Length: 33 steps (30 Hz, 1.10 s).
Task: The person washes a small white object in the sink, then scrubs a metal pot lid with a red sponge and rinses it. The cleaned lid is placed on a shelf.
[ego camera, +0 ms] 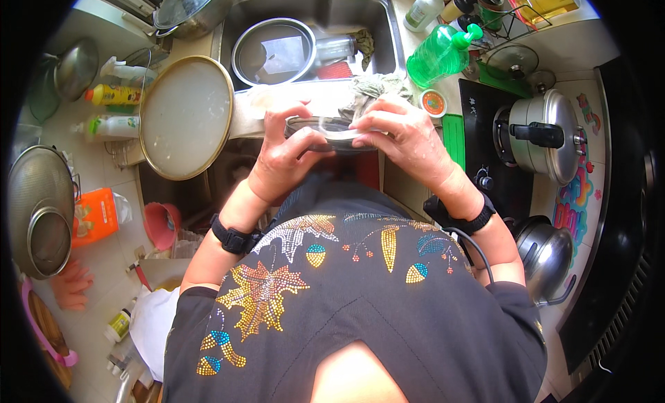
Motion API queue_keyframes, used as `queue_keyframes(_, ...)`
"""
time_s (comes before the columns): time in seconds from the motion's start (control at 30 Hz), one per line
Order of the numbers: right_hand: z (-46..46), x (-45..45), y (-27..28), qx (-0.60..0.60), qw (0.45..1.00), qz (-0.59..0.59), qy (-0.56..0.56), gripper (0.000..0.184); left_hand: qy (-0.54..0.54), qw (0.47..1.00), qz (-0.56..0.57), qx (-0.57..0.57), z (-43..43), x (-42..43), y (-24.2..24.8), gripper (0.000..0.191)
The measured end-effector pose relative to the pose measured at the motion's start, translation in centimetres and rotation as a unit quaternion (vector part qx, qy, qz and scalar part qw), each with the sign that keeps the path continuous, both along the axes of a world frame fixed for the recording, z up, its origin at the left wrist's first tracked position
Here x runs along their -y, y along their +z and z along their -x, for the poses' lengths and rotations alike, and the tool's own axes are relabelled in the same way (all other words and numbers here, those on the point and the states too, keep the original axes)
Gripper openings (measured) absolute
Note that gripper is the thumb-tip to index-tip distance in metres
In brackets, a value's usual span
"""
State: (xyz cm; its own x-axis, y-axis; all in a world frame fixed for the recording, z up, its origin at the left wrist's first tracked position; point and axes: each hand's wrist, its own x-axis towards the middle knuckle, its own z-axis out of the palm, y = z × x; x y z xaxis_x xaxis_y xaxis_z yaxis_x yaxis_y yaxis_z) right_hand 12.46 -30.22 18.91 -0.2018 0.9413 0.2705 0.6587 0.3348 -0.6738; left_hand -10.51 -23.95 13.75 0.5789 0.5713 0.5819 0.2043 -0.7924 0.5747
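In front of my waist, at the sink's near edge, both my hands hold a shallow round dark-rimmed piece (332,126), seen nearly edge-on; exactly what it is I cannot tell. My left hand (283,151) curls its fingers and thumb around the left side. On the right, my right hand (408,140) pinches a pale, thin strip or rim (371,136) along the near edge between thumb and fingers. Water drops show on the back of this hand. Just behind it lies a crumpled grey-green cloth (369,93) on the counter edge.
The steel sink (343,10) behind holds a round metal basin (236,65) of water with a clear flat piece (283,55), and a clear plastic container (335,48). A large round gold-rimmed lid or tray (184,117) stands left. Right are a green pump bottle (436,57) and a pressure cooker (535,132) on the stove.
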Motion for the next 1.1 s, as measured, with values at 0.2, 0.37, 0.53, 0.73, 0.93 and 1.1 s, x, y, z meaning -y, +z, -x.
queue_keyframes(0.2,-0.5,1.5,-1.1,-0.106,0.99,0.088,0.038,0.027,-0.104,0.989,0.083,0.066,-0.1,-0.1,0.6,0.026)
queue_keyframes(0.37,-0.2,2.3,-1.4,-0.134,0.988,0.066,0.027,0.034,-0.162,0.977,0.109,0.08,-0.1,0.1,0.9,0.025)
queue_keyframes(0.53,0.0,3.0,-1.0,0.006,0.999,-0.034,0.031,0.045,-0.121,0.987,0.07,0.073,0.0,0.4,1.0,0.028)
queue_keyframes(0.73,0.4,3.7,-1.2,0.081,0.995,-0.044,0.038,0.056,-0.057,0.995,-0.028,0.077,0.1,0.3,1.2,0.034)
queue_keyframes(0.93,0.8,3.8,-2.0,0.031,0.989,-0.147,0.003,0.049,-0.017,0.993,-0.098,0.06,0.4,0.3,1.8,0.035)
queue_keyframes(1.1,0.6,3.7,-2.0,0.037,0.983,-0.178,-0.027,0.037,-0.007,0.994,-0.111,-0.009,1.0,0.1,2.2,0.036)
